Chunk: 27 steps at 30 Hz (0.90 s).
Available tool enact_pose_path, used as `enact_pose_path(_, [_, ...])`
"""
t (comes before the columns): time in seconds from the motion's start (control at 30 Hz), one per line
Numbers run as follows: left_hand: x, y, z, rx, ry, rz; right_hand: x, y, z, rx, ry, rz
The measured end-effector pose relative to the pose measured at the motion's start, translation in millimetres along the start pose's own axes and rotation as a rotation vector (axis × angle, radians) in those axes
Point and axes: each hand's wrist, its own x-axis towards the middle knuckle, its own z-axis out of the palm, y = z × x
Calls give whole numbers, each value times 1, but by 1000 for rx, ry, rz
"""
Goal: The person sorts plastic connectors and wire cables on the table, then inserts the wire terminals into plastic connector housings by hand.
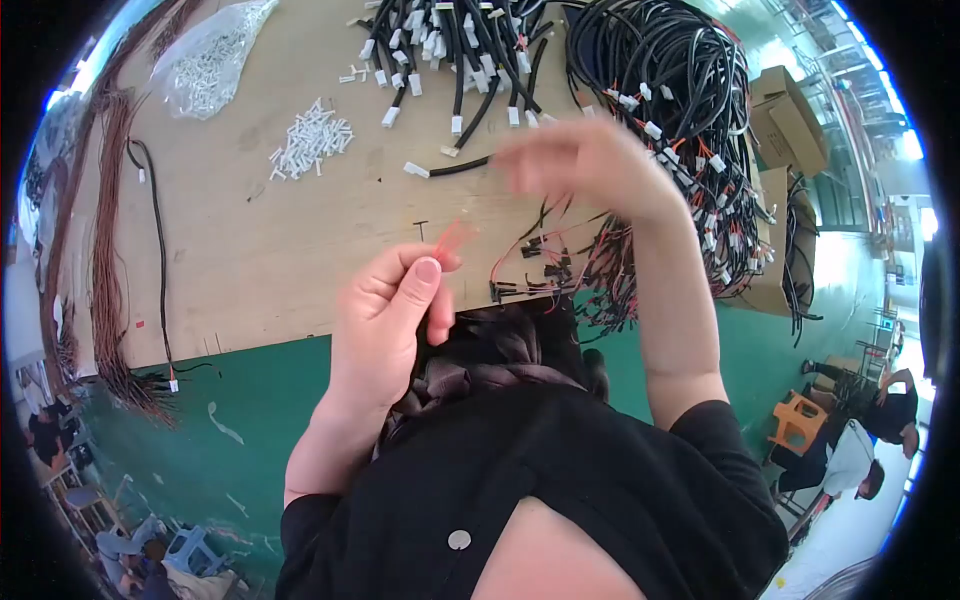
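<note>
My left hand point(385, 310) is closed, thumb against fingers, near the table's front edge. It pinches thin red wires point(455, 238), whose upper ends are blurred. My right hand point(585, 165) is raised to the right over the table and smeared by motion, so its grip cannot be made out. A black sleeved cable point(460, 167) with a white connector point(416, 170) points left from beside its fingertips; whether the fingers touch it is unclear. Between my hands and the front edge lie red wires with black connectors point(545, 262).
White small plastic parts lie in a pile point(312, 138) and in a clear bag point(205, 75). Black cables with white connectors point(455, 45) spread at the back; a large coiled bundle point(665, 60) is at right. Brown wires point(108, 230) hang at left. Cardboard boxes point(790, 125) stand right.
</note>
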Motion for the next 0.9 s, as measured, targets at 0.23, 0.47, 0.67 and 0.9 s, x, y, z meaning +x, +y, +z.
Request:
enact_pose_path(0.23, [6,18,25,-236,82,-65,99,64,-29,-885,600,188])
enact_pose_path(0.47, [8,16,7,-419,-37,-108,83,53,-44,-602,463,241])
enact_pose_path(0.67, [8,14,10,-377,-18,-64,-6,2,14,250,314,27])
enact_pose_path(0.9, [22,13,34,-377,126,160,-58,-13,63,535,41,65])
